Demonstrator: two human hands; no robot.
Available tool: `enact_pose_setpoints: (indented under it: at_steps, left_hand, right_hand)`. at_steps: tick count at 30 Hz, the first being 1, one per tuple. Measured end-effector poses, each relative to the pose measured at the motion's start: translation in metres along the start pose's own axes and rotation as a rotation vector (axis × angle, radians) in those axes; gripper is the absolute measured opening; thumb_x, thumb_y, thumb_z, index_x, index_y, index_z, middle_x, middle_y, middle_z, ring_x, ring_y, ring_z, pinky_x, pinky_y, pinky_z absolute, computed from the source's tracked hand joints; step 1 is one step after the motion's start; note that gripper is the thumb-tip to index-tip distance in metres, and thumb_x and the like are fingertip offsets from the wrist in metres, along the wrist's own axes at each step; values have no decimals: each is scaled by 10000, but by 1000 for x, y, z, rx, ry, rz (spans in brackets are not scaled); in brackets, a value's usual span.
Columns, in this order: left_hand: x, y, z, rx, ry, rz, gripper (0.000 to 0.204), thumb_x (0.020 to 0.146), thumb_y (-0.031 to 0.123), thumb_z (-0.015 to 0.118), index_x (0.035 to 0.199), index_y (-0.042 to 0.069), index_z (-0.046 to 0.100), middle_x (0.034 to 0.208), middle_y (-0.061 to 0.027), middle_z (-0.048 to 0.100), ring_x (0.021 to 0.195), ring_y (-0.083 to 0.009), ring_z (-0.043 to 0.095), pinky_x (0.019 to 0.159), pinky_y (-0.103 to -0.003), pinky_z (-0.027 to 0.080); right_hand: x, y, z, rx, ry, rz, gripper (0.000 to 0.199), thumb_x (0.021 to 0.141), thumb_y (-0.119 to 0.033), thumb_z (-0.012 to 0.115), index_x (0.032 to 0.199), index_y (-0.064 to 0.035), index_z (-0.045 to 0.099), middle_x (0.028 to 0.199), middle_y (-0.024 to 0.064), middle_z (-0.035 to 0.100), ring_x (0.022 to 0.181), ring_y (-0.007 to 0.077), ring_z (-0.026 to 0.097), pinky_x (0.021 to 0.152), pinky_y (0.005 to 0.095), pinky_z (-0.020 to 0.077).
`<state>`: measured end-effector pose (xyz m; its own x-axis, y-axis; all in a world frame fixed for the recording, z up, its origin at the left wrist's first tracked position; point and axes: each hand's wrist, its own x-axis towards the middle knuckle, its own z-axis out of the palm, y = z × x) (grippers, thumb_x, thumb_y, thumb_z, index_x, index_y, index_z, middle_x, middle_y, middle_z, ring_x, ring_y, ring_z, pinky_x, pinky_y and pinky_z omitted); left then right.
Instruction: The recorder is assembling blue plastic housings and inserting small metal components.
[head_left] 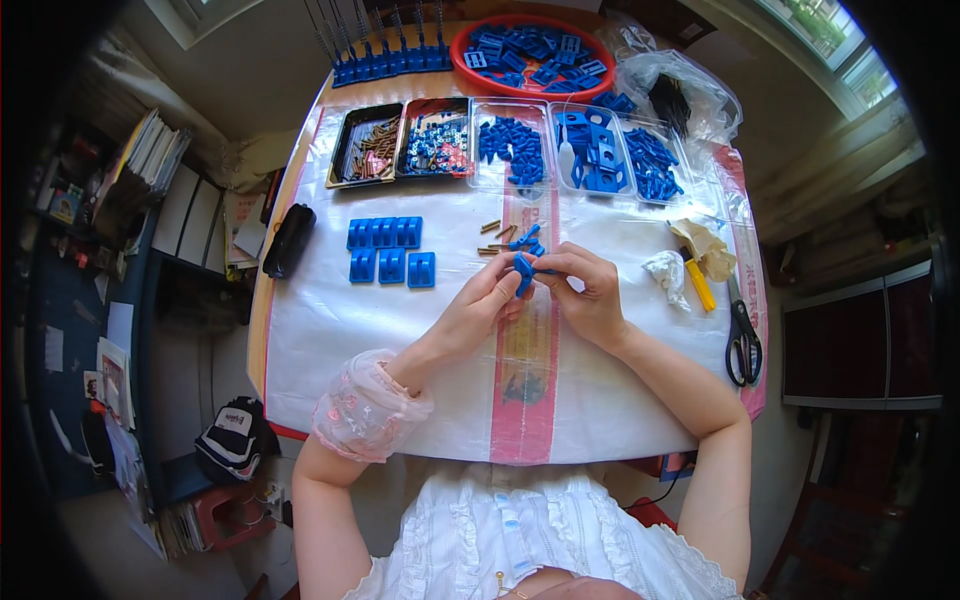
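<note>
In front of me, my left hand (490, 295) is closed around a blue plastic block (523, 272), gripping it between thumb and fingers. The fingers of my right hand (587, 292) are pinched together at the block's right side, on a small blue piece (545, 271) mostly hidden by the fingertips. Just beyond my hands lie several brass pins (490, 226) and a few loose blue plastic parts (527, 238). To the left, blue blocks of a similar look stand in two rows, the far row (384, 233) packed together and the near row (392, 267) more spaced.
Along the back are a black tray of brass pins (335, 165), a black tray of small hardware (402, 160), and clear trays of blue parts (548, 175). Behind them sits a red basin (458, 60). Scissors (743, 340), a yellow-handled tool (700, 285) and crumpled tissue (667, 277) lie right; a black case (290, 242) lies left.
</note>
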<state>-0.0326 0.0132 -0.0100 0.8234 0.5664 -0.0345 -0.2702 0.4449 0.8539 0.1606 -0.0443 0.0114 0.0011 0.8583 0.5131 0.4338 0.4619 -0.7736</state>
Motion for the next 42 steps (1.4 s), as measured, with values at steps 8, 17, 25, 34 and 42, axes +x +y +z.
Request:
enact_pose_setpoints:
  at_steps: [8,17,25,34,42]
  left_hand:
    - [-1,2,0,-25,-17,-18,304,1126,281,431,1348,80,482,921,19,467,749,-67,369,673,-218,351]
    - [0,-1,-3,-27,-43,-25,355,1119,292,445,1395,68,446,947,10,463,768,-76,369,704,-238,341]
    - [-1,3,5,145,44,59,277,1128,230,416,1352,72,455,922,13,449,732,-63,368,649,-215,347]
    - [1,-4,0,-24,10,13,298,1129,254,413,1360,74,468,902,13,444,713,-63,364,639,-220,344]
    - [0,-3,-1,-3,9,16,293,1127,251,422,1353,73,476,911,12,457,726,-64,366,656,-222,353]
  right_hand:
    - [-1,2,1,39,-10,32,255,806,152,678,1014,14,734,860,124,697,753,226,679,663,314,521]
    - [-2,6,0,32,-20,21,258,799,162,669,1003,18,733,864,129,710,753,229,694,654,314,530]
    - [-2,1,3,65,7,40,236,805,144,701,997,13,742,861,116,722,739,188,695,632,297,527]
    - [1,5,3,22,10,-41,213,825,130,715,985,-7,749,816,89,711,607,135,644,524,258,483]
    - [1,2,1,43,-18,24,256,794,148,691,1001,10,750,849,123,721,722,199,687,632,302,521]
